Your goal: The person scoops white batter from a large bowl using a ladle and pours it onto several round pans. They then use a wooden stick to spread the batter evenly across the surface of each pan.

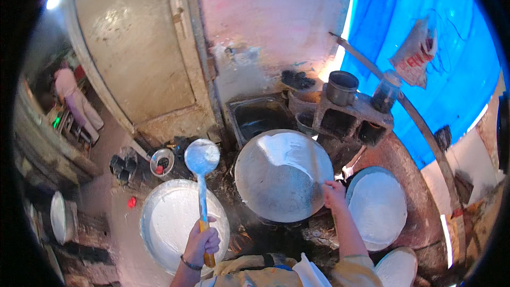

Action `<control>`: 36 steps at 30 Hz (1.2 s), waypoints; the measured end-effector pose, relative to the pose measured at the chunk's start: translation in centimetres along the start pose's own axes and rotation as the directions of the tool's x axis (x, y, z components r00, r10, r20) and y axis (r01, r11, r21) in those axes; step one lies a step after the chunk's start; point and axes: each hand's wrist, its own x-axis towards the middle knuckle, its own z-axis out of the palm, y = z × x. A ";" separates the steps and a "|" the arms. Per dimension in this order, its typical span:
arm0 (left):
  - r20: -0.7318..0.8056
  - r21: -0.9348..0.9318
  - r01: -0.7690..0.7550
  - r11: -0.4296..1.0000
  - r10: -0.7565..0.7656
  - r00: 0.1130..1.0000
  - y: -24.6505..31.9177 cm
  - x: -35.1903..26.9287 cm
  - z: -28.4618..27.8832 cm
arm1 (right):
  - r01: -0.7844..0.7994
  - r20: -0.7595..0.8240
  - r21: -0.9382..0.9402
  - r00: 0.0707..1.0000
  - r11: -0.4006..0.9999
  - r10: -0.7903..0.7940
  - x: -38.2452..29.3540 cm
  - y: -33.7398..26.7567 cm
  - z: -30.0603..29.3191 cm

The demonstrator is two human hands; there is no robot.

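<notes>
My left hand (202,243) is closed around the yellow grip of a long metal ladle (202,191). The ladle's round bowl (202,155) points away from me, coated with something white. Below it sits a wide metal basin (148,227) of white batter-like liquid (171,215). In front of me a large round metal pan (275,191) carries a white patch (289,149) over its far part. My right hand (334,194) grips the pan's right rim. Just right of that hand lies a round tray (350,191) covered with a white layer (378,203).
A small metal bowl (169,163) stands left of the pan. Behind are a dark square tub (261,115) and a clay stove block (354,107) bearing a dark pot (342,85) and a jar (385,91). Another person (75,95) bends in the left background. A blue tarpaulin (438,99) hangs right.
</notes>
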 end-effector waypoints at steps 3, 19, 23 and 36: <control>0.006 -0.034 0.038 0.999 -0.037 0.999 -0.1 1.1 1.4 | -0.117 0.300 -0.129 0.942 0.985 0.151 -1.9 -0.7 3.4; -0.080 0.035 -0.137 0.990 0.139 0.987 0.3 -1.5 1.7 | -0.040 0.572 -0.368 0.778 0.929 0.260 4.2 -6.2 -3.8; -0.036 -0.090 -0.143 0.986 0.141 0.989 0.1 1.9 2.7 | -0.056 0.384 -0.298 0.907 0.953 0.174 7.1 -5.4 0.1; -0.029 -0.189 -0.164 0.968 0.161 0.987 -1.1 2.1 2.4 | 0.012 0.568 -0.477 0.767 0.879 0.298 6.1 -7.9 2.5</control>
